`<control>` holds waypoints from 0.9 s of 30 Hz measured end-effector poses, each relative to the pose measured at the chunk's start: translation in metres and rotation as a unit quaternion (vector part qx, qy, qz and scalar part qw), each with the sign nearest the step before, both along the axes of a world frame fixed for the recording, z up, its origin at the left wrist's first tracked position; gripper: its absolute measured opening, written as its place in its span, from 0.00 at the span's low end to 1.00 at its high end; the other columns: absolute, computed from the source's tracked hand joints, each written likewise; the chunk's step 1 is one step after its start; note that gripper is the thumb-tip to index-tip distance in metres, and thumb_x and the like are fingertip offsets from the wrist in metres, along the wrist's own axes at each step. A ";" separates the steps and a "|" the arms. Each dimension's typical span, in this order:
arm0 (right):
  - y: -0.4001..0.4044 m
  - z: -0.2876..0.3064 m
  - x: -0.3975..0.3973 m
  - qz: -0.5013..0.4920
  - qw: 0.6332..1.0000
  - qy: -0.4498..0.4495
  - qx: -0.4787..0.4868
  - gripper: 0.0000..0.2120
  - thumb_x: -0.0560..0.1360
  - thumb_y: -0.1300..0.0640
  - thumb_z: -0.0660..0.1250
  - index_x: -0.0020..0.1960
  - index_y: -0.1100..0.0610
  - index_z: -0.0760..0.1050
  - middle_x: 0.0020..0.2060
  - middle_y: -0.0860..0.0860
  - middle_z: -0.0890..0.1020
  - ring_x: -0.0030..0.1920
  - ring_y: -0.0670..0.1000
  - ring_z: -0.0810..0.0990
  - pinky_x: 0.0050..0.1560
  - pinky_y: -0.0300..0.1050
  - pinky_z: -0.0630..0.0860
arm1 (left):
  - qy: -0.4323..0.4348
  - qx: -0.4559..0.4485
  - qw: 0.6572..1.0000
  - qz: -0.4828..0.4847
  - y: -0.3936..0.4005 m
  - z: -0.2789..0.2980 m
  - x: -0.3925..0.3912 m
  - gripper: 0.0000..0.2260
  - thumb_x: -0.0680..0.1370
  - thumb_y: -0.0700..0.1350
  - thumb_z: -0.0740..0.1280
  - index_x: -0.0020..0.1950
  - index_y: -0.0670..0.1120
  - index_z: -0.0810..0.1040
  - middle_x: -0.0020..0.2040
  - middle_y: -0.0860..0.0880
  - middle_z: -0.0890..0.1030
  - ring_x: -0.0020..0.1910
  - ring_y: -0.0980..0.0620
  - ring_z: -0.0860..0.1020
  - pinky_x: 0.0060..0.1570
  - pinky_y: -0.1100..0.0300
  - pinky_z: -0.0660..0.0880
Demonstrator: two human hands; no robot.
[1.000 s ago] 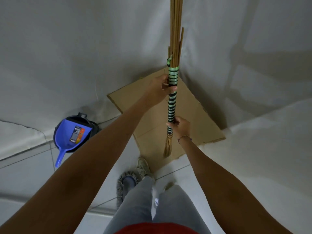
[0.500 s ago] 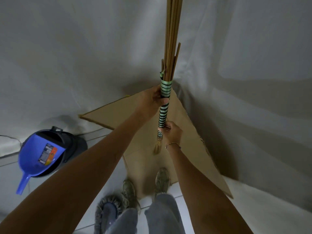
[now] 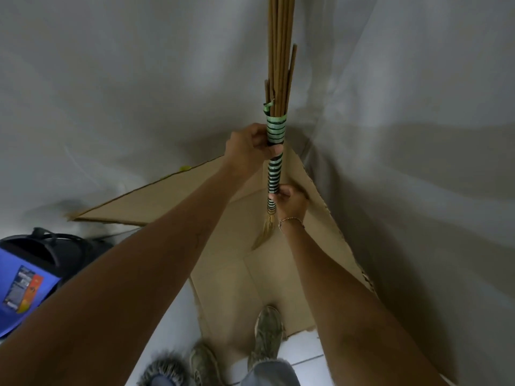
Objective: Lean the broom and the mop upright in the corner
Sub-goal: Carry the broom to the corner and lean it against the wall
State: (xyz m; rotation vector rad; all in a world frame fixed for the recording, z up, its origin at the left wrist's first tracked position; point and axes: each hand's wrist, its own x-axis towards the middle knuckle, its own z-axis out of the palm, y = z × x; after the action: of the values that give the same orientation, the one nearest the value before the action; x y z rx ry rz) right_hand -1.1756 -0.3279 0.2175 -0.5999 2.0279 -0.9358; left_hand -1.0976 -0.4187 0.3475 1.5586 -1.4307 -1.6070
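Both my hands are on the broom point(image 3: 278, 79), held upright in the corner.

My left hand point(image 3: 248, 149) is wrapped tight around the upper green-striped binding; my right hand point(image 3: 289, 201) is closed on the binding lower down, near its frayed tip. The stick bundle rises above both grips, over the cardboard point(image 3: 223, 263). The mop head point(image 3: 163, 371) lies by my shoes.
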 end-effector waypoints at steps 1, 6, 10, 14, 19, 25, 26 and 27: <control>-0.004 -0.002 -0.003 0.005 1.000 0.013 -0.004 0.09 0.66 0.66 0.72 0.46 0.62 0.81 0.42 0.60 0.85 0.43 0.57 0.83 0.49 0.55 0.81 | 0.012 0.008 1.000 0.014 -0.002 -0.003 -0.002 0.16 0.68 0.36 0.75 0.54 0.43 0.78 0.48 0.46 0.84 0.50 0.50 0.83 0.60 0.50 0.78; -0.023 -0.010 -0.001 0.005 0.995 0.090 -0.036 0.07 0.70 0.63 0.70 0.47 0.63 0.81 0.43 0.61 0.86 0.44 0.58 0.83 0.45 0.46 0.79 | 0.043 0.003 0.997 0.064 -0.009 -0.017 -0.008 0.15 0.68 0.32 0.73 0.53 0.41 0.79 0.51 0.43 0.84 0.51 0.49 0.83 0.59 0.52 0.78; -0.020 0.000 0.009 -0.001 0.994 0.101 -0.050 0.06 0.72 0.65 0.68 0.46 0.64 0.81 0.43 0.62 0.85 0.45 0.57 0.83 0.43 0.42 0.74 | -0.004 -0.040 0.995 0.096 -0.002 -0.012 -0.006 0.11 0.72 0.33 0.69 0.52 0.43 0.80 0.50 0.45 0.84 0.51 0.52 0.82 0.59 0.56 0.78; -0.014 0.025 0.010 -0.009 0.991 0.107 -0.076 0.06 0.73 0.64 0.66 0.47 0.64 0.81 0.43 0.62 0.85 0.44 0.58 0.83 0.45 0.47 0.78 | -0.095 -0.082 0.985 0.122 0.017 0.002 0.020 0.09 0.74 0.40 0.69 0.54 0.43 0.81 0.50 0.45 0.85 0.49 0.55 0.82 0.57 0.58 0.79; 0.016 0.079 0.030 0.118 0.982 0.124 -0.079 0.06 0.72 0.63 0.66 0.46 0.62 0.81 0.41 0.62 0.85 0.42 0.59 0.84 0.46 0.51 0.81 | -0.199 -0.069 0.974 0.083 0.065 0.043 0.080 0.11 0.78 0.46 0.63 0.56 0.44 0.81 0.53 0.44 0.84 0.54 0.49 0.81 0.55 0.59 0.75; 0.094 0.154 0.076 0.327 0.936 0.124 -0.029 0.09 0.75 0.59 0.63 0.43 0.63 0.79 0.39 0.61 0.84 0.41 0.59 0.82 0.43 0.48 0.77 | -0.289 -0.076 0.954 0.035 0.185 0.100 0.148 0.13 0.80 0.45 0.60 0.61 0.44 0.78 0.57 0.44 0.83 0.54 0.46 0.81 0.54 0.60 0.74; 0.112 0.163 0.084 0.375 0.918 0.128 -0.021 0.11 0.76 0.59 0.61 0.40 0.63 0.77 0.37 0.62 0.83 0.39 0.59 0.80 0.40 0.47 0.74 | -0.310 -0.076 0.947 0.026 0.209 0.106 0.163 0.14 0.80 0.45 0.59 0.62 0.44 0.78 0.55 0.42 0.84 0.52 0.44 0.81 0.53 0.57 0.75; 0.131 0.178 0.094 0.420 0.898 0.131 -0.013 0.13 0.77 0.58 0.59 0.38 0.63 0.75 0.35 0.63 0.80 0.37 0.59 0.77 0.38 0.46 0.69 | -0.321 -0.069 0.944 0.022 0.237 0.116 0.179 0.14 0.80 0.44 0.59 0.64 0.44 0.76 0.53 0.40 0.84 0.49 0.42 0.82 0.52 0.55 0.76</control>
State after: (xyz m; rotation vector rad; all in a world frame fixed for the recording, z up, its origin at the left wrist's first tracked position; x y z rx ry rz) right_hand -1.0815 -0.1972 0.3958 -1.5214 1.6847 -0.3603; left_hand -0.9188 -0.1817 0.4634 2.1183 -1.7586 -0.9697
